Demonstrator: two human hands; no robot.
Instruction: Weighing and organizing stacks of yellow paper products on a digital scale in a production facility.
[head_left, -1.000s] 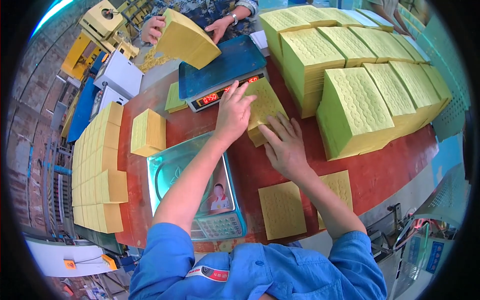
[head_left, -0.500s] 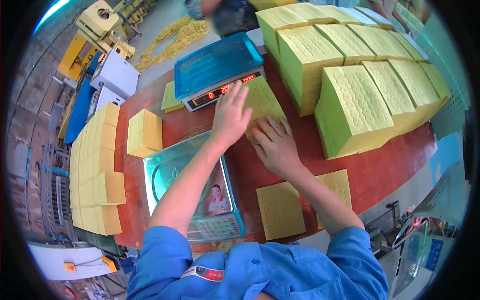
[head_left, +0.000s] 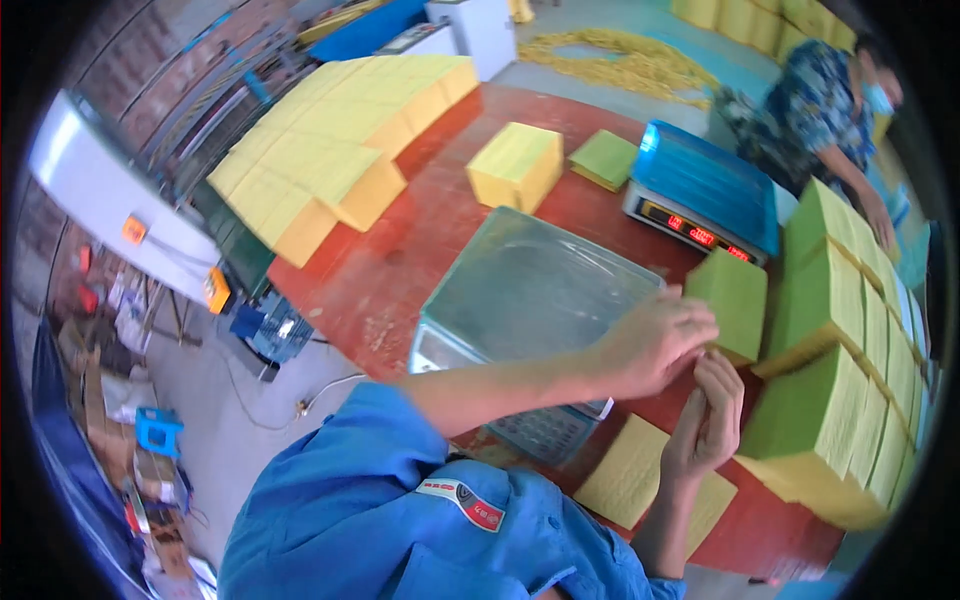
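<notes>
Both hands are together above the red table, in front of a stack of yellow-green embossed paper sheets (head_left: 735,300). My left hand (head_left: 655,345) reaches across the near scale (head_left: 550,285), its fingers curled in. My right hand (head_left: 708,415) is raised beside it, fingers bent and pressed together, tips close to the left fingertips. Whatever is pinched between them, if anything, is too small to make out. Under and beside my right wrist lie flat yellow sheets (head_left: 625,470). The far scale (head_left: 705,185), with a blue tray and a lit red display, stands just beyond the stack.
Tall blocks of yellow paper (head_left: 850,330) fill the table's right side. More paper blocks (head_left: 340,150) stand in rows at the left. A single block (head_left: 515,165) and a low stack (head_left: 603,160) sit behind the near scale. A co-worker (head_left: 815,120) is at the far right.
My view has turned left. My hands, earlier spread on the paper stack by the far scale, have drawn back off it and closed, fingertips together.
</notes>
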